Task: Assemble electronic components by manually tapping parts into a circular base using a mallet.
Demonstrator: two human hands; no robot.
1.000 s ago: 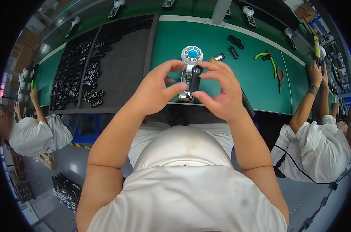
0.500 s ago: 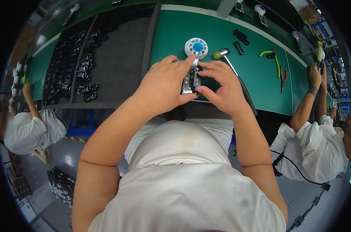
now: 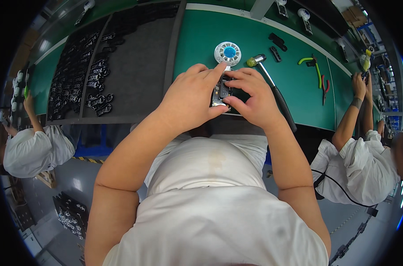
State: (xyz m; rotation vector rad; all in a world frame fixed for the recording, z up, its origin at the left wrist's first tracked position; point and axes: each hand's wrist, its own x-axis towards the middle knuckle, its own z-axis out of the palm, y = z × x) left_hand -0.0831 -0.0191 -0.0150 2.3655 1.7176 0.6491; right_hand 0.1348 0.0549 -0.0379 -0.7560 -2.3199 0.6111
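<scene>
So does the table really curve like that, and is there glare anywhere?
In the head view, the table likely bows only from fisheye distortion, and the corners go black; also in the head view, the floor shows a pale glare patch at lower left.

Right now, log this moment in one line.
left hand: on fan unit | right hand: on black cover | hammer: on green bench

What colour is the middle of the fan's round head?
Blue; the fan head's centre shows best in the head view.
</scene>
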